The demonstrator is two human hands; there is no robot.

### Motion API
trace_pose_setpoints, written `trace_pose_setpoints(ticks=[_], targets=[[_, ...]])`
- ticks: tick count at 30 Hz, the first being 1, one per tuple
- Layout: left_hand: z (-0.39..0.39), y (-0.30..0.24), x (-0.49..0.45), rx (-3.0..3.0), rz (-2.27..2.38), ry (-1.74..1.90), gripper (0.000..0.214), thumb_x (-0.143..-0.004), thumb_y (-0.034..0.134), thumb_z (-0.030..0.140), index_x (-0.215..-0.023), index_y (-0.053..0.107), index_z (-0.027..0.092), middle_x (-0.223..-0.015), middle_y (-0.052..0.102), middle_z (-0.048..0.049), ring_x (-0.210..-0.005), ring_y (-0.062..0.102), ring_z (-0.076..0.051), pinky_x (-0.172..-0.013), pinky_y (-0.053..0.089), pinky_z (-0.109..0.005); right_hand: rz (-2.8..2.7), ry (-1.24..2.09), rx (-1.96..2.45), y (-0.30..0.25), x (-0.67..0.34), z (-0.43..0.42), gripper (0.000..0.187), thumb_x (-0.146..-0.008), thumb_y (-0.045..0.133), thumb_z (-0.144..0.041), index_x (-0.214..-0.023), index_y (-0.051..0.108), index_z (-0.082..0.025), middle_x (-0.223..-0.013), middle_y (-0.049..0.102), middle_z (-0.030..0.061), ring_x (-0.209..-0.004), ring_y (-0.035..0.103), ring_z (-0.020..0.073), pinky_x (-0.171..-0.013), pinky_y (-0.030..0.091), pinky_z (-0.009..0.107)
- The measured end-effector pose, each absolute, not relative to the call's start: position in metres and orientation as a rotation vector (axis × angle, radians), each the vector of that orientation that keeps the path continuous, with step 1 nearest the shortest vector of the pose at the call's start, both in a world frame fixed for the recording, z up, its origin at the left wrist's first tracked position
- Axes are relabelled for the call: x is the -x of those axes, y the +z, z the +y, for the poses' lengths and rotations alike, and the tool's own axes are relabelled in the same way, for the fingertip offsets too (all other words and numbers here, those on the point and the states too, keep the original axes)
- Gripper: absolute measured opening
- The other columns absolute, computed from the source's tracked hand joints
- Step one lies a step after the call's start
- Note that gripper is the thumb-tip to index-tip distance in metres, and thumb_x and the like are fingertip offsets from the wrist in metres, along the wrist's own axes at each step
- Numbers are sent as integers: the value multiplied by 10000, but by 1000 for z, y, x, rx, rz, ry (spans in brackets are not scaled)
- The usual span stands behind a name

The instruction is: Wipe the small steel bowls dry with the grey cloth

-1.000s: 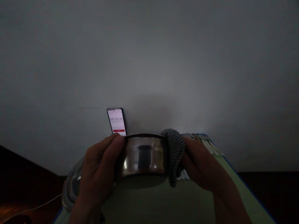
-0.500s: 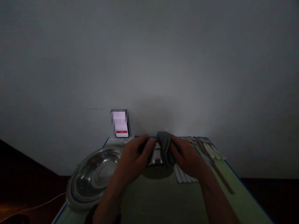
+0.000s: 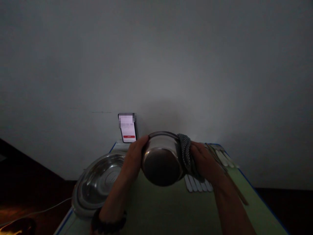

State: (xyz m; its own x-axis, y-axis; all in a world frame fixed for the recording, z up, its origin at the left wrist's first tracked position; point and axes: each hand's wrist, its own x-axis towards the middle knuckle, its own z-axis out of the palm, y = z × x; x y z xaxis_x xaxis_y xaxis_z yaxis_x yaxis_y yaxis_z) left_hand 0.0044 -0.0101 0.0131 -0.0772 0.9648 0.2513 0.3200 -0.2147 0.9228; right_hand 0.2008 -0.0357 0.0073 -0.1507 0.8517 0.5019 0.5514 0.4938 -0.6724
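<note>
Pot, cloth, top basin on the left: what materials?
Pot: metal, likely stainless steel; glossy side with reflections, duller-looking base.
Cloth: fabric, fiber unclear; soft folds, fine dark-and-light pattern.
Basin: polished metal, probably steel too; bright highlights inside.

I see open room over the near tabletop (image 3: 168, 212); the raised steel pot (image 3: 161, 166) blocks the middle, nested basins (image 3: 78, 199) the left, white-handled cutlery (image 3: 198, 185) the right.
</note>
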Motion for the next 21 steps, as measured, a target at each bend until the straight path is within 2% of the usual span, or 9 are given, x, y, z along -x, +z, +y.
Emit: trace_pose_setpoints(ticks=[4,9,12,16,18,21], targets=[[-19,16,-9,-1803,1209,1098,346,-847,462,431,-628,622,215,-657,643,-5,-659,565,-177,-595,444,-281,-1928,607,1211,13,-202,-39,330,-890,360,-281,-714,624,-189,-677,656,17,-649,577,166,-599,440,272],[-25,14,-18,-1881,1117,888,324,-864,481,437,-675,609,208,-676,624,-1,-671,546,-158,-601,427,-262,-2048,671,1160,10,-198,-36,283,-894,386,-254,-778,634,-182,-730,672,21,-669,576,152,-617,440,265],[-22,13,-19,-1772,1164,1025,315,-860,473,471,-755,627,218,-745,650,-7,-702,568,-164,-647,451,-279,-1937,663,1101,12,-200,-35,302,-912,381,-302,-827,649,-191,-739,674,19,-703,602,160,-652,469,275],[-10,4,-9,-1595,1382,1333,260,-818,527,429,-894,669,225,-1014,696,-61,-943,598,-230,-846,444,-361,-1586,475,1110,10,-205,-36,335,-918,350,-358,-901,652,-213,-828,691,47,-863,638,203,-765,501,330],[-5,-2,-2,-1594,1427,1369,239,-713,654,371,-897,675,221,-1001,704,-75,-960,592,-262,-861,435,-380,-1473,329,1126,7,-207,-37,322,-906,353,-347,-899,652,-226,-872,693,61,-925,629,221,-813,494,364],[-2,-6,2,-1567,1406,1379,260,-762,588,441,-821,671,202,-886,708,-67,-865,607,-248,-793,462,-373,-1561,304,1119,7,-207,-40,294,-874,379,-309,-808,655,-231,-829,692,56,-870,628,221,-800,490,370]])
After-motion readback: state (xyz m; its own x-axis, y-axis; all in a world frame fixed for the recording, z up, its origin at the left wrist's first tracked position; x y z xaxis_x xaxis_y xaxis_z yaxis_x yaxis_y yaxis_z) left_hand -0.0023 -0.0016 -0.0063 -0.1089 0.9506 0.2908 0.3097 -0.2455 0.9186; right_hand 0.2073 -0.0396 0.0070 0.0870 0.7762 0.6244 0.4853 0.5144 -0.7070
